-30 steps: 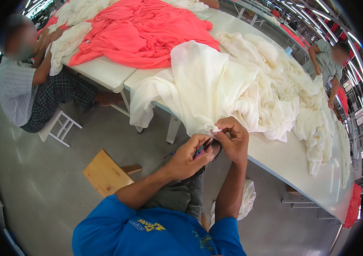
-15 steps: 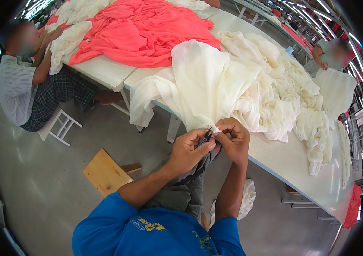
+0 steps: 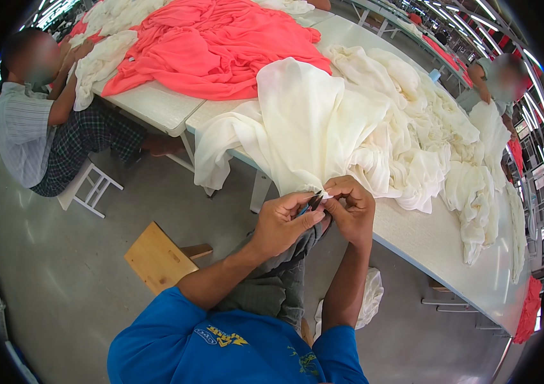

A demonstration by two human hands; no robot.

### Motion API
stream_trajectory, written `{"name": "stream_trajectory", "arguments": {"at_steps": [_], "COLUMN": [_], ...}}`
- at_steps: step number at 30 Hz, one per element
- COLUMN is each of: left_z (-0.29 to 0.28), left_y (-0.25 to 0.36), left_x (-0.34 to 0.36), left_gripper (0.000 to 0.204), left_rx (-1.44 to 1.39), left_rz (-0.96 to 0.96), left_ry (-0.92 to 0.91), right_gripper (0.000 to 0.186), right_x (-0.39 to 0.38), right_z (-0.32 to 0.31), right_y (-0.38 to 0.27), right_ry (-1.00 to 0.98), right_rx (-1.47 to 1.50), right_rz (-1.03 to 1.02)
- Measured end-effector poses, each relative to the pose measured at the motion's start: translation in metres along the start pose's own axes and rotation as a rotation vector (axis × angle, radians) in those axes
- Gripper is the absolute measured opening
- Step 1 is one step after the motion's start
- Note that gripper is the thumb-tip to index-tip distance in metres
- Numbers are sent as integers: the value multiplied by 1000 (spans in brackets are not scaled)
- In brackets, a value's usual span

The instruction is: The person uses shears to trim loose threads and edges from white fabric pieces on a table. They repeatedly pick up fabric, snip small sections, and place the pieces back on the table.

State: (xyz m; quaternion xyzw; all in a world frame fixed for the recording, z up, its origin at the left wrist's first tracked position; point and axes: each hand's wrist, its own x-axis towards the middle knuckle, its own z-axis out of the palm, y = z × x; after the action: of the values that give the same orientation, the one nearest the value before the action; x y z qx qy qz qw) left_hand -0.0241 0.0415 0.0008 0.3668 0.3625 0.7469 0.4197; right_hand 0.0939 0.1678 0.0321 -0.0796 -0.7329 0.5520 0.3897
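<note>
A cream, sheer cloth point(image 3: 304, 128) drapes from the table edge down to my hands, its edge gathered between them. My left hand point(image 3: 283, 224) is closed round a small dark-bladed tool with a bit of blue, which looks like thread snips point(image 3: 315, 202). The tips of the snips lie against the cloth's edge. Close beside it, my right hand point(image 3: 352, 210) pinches that edge between thumb and fingers. Most of the snips' handle is hidden in my left hand.
White tables point(image 3: 425, 256) carry a heap of cream cloth point(image 3: 413, 115) and a coral cloth pile point(image 3: 221, 48). A wooden stool point(image 3: 160, 256) stands on the floor to the left. One co-worker point(image 3: 25, 128) sits at left; another point(image 3: 489, 80) stands at far right, handling cream cloth.
My hands stay almost in place, with the snips shifted very slightly at the cloth's edge. The co-worker at right has raised an arm, and the cloth there now hangs bunched.
</note>
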Motion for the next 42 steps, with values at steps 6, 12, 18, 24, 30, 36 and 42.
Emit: {"name": "stream_trajectory", "arguments": {"at_steps": [6,12,18,24,30,36,42], "left_z": [0,0,-3,-5,-10,-14,-13], "left_y": [0,0,-2,-6,-10,-4,12], "left_x": [0,0,0,-7,-15,-15,-9], "left_gripper": [27,25,26,33,35,35,40], "left_rx": [43,29,40,93,155,422,646], "left_rz": [14,-1,-24,42,81,172,344], "left_ry": [6,12,16,16,5,54,137], "right_gripper": [20,20,21,21,20,19,18], "right_x": [-2,-1,-1,-1,0,1,2], "right_z": [-2,-2,-3,-1,-1,0,1], "right_y": [4,3,4,4,3,2,0], "right_ry": [15,10,5,17,16,9,-4], "right_rx": [-27,-32,-43,-60,-97,-100,-126], "right_rz": [16,7,1,4,-11,-16,-12]}}
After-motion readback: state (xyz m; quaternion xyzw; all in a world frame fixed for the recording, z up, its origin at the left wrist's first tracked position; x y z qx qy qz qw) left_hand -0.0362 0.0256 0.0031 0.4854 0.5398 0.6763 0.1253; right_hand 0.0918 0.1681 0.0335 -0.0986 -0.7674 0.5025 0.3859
